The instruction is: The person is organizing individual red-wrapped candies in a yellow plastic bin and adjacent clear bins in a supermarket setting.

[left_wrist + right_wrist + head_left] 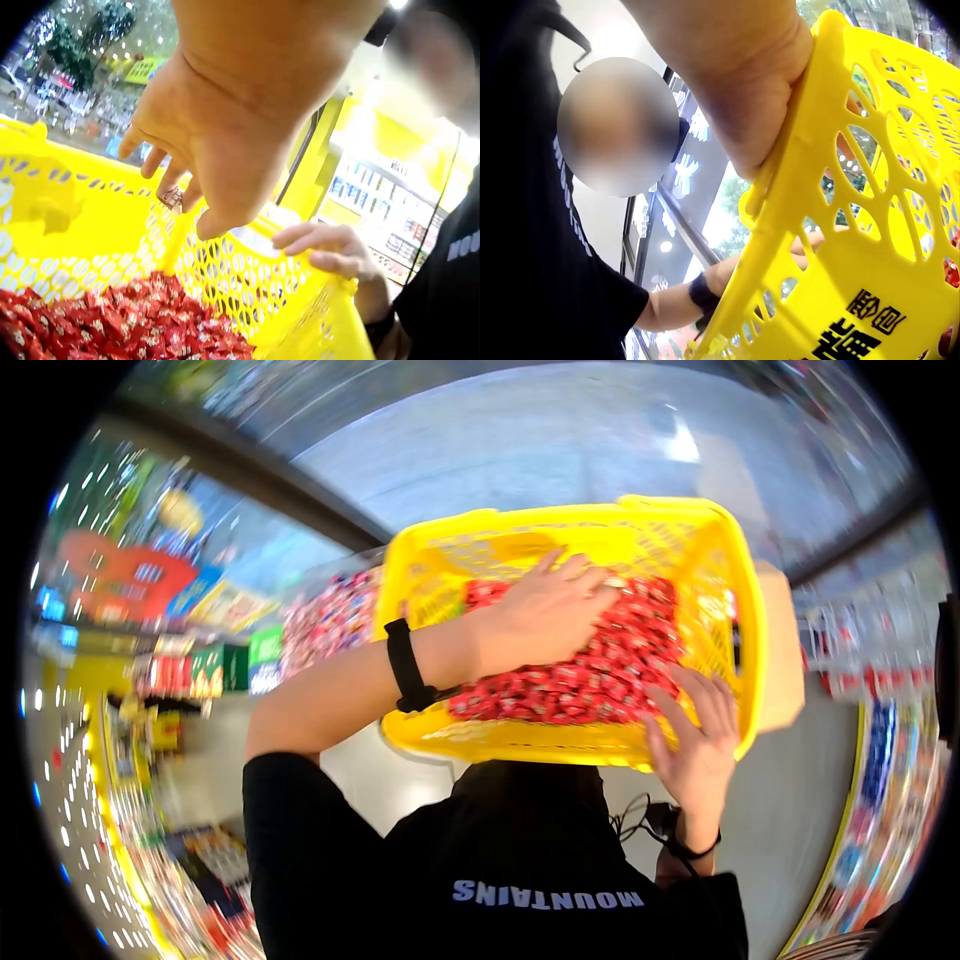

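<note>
A yellow plastic basket (755, 660) with slotted walls holds a heap of red-wrapped candies (570, 695). My left hand (545, 610) hangs over the heap, palm down, and its fingertips pinch a small wrapped candy (171, 197). In the left wrist view this hand is well above the pile. My right hand (700, 745) rests over the near right part of the basket rim, with relaxed fingers reaching inside. The right wrist view shows the heel of that hand against the rim, and dark printed characters (855, 330) on the basket's outer wall.
Beyond the basket is a large window pane (560, 440). A bin of mixed wrapped sweets (330, 620) stands left of the basket, and a tan cardboard box (780, 650) on its right. Stocked shelves (870, 790) line the right side. A thin black cable (635, 815) hangs by my right wrist.
</note>
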### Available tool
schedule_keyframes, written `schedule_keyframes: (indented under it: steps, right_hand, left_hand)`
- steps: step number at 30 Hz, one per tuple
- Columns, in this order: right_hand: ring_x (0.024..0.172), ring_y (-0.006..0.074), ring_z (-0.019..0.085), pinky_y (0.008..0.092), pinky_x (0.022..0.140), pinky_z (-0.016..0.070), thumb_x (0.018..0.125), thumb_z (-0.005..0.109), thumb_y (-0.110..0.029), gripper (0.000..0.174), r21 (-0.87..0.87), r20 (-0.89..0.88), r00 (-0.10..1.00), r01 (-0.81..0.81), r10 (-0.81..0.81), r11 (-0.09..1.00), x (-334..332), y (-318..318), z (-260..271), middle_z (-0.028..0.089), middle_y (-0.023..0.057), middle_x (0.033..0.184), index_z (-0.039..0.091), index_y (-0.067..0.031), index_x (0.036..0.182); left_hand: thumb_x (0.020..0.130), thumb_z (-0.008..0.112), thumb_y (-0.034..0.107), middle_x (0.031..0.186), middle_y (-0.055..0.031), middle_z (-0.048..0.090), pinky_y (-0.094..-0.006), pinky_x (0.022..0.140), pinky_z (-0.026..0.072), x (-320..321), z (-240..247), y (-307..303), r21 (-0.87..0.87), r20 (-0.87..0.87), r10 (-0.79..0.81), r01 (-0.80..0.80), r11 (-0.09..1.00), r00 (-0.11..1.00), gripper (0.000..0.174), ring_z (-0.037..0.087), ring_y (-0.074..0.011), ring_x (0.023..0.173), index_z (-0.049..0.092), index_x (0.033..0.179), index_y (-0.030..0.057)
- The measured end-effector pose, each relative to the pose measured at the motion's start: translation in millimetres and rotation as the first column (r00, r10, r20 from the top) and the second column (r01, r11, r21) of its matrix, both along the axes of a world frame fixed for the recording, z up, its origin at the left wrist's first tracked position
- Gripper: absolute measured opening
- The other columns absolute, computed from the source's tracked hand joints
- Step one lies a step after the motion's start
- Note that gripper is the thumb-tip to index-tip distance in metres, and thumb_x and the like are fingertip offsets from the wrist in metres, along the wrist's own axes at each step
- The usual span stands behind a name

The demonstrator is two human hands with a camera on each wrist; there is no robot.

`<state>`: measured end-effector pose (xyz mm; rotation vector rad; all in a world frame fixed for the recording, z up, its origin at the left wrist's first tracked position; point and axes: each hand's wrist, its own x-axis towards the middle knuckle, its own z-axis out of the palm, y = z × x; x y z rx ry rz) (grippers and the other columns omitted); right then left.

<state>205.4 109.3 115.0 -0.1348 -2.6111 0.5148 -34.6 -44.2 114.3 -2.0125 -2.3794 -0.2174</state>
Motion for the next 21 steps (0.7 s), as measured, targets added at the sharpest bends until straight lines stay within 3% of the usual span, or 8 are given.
schedule_keyframes:
  steps: [4,8,10,12,14,16,19,21]
  right_hand:
    - [0.121,0.0362,0.065,0.0542,0.112,0.0472,0.084,0.082,-0.011,0.029,-0.026,0.032,0.999,0.014,-0.013,1.0,1,-6,-1,0.069,0.0123,0.133,0.079,-0.0067,0.112]
    - [0.122,0.0391,0.064,0.0521,0.111,0.0481,0.086,0.08,-0.007,0.025,-0.087,0.025,0.993,0.117,-0.115,0.989,-2,-32,-1,0.069,0.0146,0.132,0.078,-0.0032,0.11]
    - [0.122,0.0387,0.065,0.051,0.109,0.049,0.086,0.08,-0.006,0.024,-0.145,0.024,0.997,0.075,-0.073,0.987,-9,-61,-2,0.069,0.0151,0.131,0.078,-0.0028,0.11]
    - [0.12,0.038,0.066,0.049,0.107,0.0507,0.087,0.079,-0.004,0.023,-0.111,0.04,0.999,0.02,-0.016,0.994,-20,-89,1,0.07,0.017,0.129,0.078,-0.0023,0.11]
    - [0.119,0.0373,0.067,0.0475,0.105,0.0518,0.087,0.079,-0.006,0.023,-0.188,0.073,0.994,0.099,-0.086,0.977,-36,-115,2,0.071,0.0174,0.127,0.078,-0.0023,0.109]
    - [0.116,0.0378,0.068,0.046,0.101,0.0538,0.087,0.08,-0.009,0.022,-0.34,0.072,0.988,0.154,-0.137,0.928,-46,-135,-6,0.073,0.0167,0.125,0.078,-0.0019,0.108]
    - [0.113,0.0395,0.069,0.0465,0.098,0.0555,0.088,0.08,-0.01,0.02,0.014,0.034,0.977,0.21,-0.21,0.978,-66,-156,-12,0.074,0.0151,0.123,0.078,-0.0021,0.107]
    - [0.108,0.039,0.071,0.0454,0.095,0.0575,0.089,0.08,-0.01,0.018,-0.044,0.02,0.961,0.277,-0.276,0.96,-70,-159,-15,0.075,0.0145,0.119,0.079,-0.0031,0.106]
  left_hand:
    - [0.09,0.076,0.025,0.14,-0.0134,0.061,-0.0532,0.119,0.0401,3,53,-66,0.164,-0.045,0.15,-0.141,0.976,0.988,0.055,0.05,-0.0393,0.138,0.061,0.142,0.0102]
    - [0.091,0.077,0.024,0.144,-0.0121,0.059,-0.0546,0.121,0.0386,2,61,-171,0.256,0.004,0.381,-0.369,0.893,0.925,0.056,0.048,-0.0407,0.142,0.061,0.143,0.013]
    - [0.091,0.077,0.02,0.146,-0.0124,0.059,-0.0542,0.121,0.0381,-1,54,-233,0.331,0.03,0.503,-0.483,0.81,0.864,0.053,0.048,-0.0411,0.142,0.062,0.142,0.0124]
    - [0.093,0.075,0.016,0.146,-0.0143,0.06,-0.0534,0.12,0.0385,-9,40,-300,0.424,0.097,0.629,-0.604,0.675,0.771,0.049,0.05,-0.0417,0.14,0.064,0.14,0.0101]
    - [0.096,0.072,0.014,0.143,-0.0172,0.062,-0.0525,0.117,0.0399,-20,15,-372,0.464,0.15,0.731,-0.7,0.542,0.666,0.045,0.052,-0.0426,0.137,0.064,0.14,0.007]
    - [0.099,0.068,0.015,0.141,-0.0196,0.062,-0.0529,0.115,0.0407,-45,-23,-440,0.468,0.158,0.775,-0.738,0.487,0.612,0.041,0.054,-0.0437,0.134,0.064,0.138,0.0047]
    - [0.102,0.064,0.021,0.144,-0.0211,0.061,-0.0549,0.115,0.0397,-73,-92,-521,0.356,0.137,0.852,-0.828,0.434,0.506,0.041,0.053,-0.0451,0.134,0.063,0.139,0.0037]
    - [0.102,0.065,0.03,0.149,-0.0196,0.058,-0.0595,0.117,0.037,-92,-131,-549,0.253,0.14,0.859,-0.856,0.45,0.493,0.051,0.05,-0.0465,0.139,0.059,0.147,0.0075]
